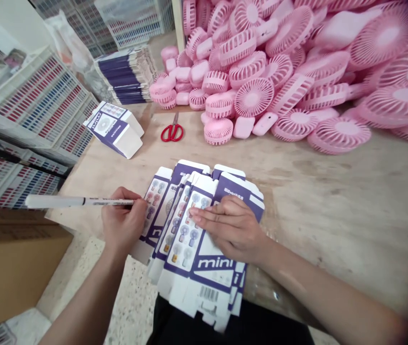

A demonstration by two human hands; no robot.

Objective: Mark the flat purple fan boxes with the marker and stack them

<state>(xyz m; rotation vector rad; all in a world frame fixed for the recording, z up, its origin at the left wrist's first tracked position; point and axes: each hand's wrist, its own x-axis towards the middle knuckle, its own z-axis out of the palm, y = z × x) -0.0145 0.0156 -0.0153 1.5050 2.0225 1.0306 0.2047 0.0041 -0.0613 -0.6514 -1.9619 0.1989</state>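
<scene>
My left hand [123, 218] is closed round a white marker pen [63, 201], its long end pointing left and its tip at the leftmost flat box. Several flattened fan boxes [204, 261], purple and white with small fan pictures and the word "mini", lie overlapped at the table's front edge. My right hand [231, 227] rests on the top box, fingers stretched out and pointing left, pressing on the printed side. Whether the pen tip touches the card I cannot tell.
Pink handheld fans [254, 96] are heaped at the back. Red-handled scissors [172, 132] lie on the wooden table [333, 206]. A folded-up fan box [114, 129] stands back left, near a stack of flat boxes [125, 76]. Plastic crates [42, 96] and a brown carton [13, 268] are at left.
</scene>
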